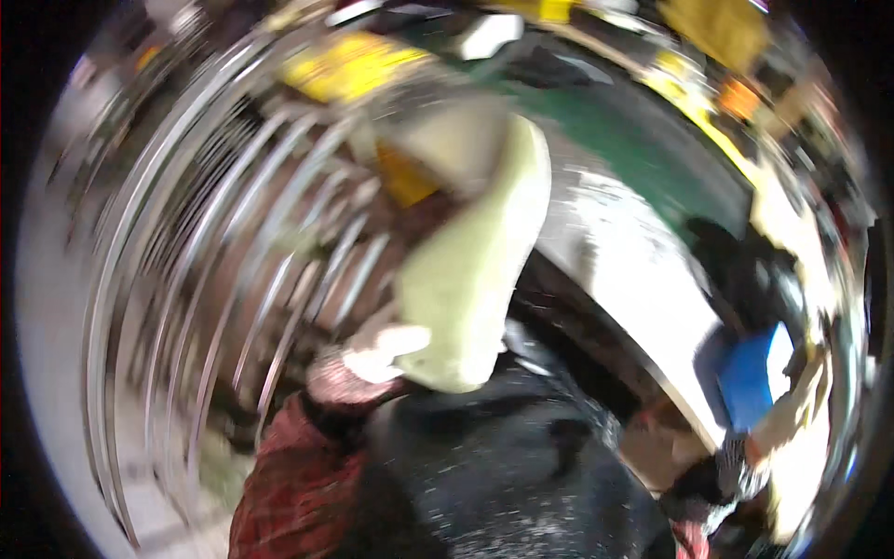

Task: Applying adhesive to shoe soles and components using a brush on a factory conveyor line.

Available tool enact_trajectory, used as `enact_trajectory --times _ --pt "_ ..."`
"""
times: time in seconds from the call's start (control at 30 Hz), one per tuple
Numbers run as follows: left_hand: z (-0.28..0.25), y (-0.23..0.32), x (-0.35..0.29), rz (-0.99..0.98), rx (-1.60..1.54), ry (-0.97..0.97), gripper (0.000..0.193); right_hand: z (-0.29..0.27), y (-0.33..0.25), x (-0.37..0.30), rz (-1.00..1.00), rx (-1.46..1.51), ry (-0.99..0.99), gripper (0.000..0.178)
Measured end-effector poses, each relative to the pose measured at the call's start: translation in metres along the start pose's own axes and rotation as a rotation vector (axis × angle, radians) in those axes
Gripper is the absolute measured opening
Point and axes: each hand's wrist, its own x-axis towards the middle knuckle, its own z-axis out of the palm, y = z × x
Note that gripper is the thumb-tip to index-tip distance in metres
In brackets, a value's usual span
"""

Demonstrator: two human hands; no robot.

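Observation:
My left hand point(382, 349), in a pale glove below a red sleeve, is closed on the lower end of a long, smooth, pale yellow-green piece point(466, 279). The piece is shaped like a shoe last and stands tilted, its upper end leaning right. A blurred beige and grey form lies behind its top; I cannot make out what it is. At the lower right, my right hand point(780, 424) is stretched out beside a blue block-like thing point(747, 377). Motion smears its fingers, and whether they touch the blue thing cannot be seen.
A rack of curved-looking metal bars point(223, 233) fills the left side. To the right runs a worktable with a whitish top point(633, 252) and a green surface point(624, 140) beyond it. Black bundles point(764, 279) lie there. A dark apron point(494, 466) covers my front.

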Motion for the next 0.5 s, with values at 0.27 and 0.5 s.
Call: enact_trajectory --times 0.27,0.5 --pt "0.06 -0.044 0.128 -0.179 -0.075 -0.21 0.093 -0.002 0.102 -0.051 0.749 0.656 -0.138 0.021" --pt "0.025 -0.079 0.118 -0.301 -0.166 -0.091 0.084 -0.001 0.089 -0.052 0.861 0.735 -0.101 0.027"
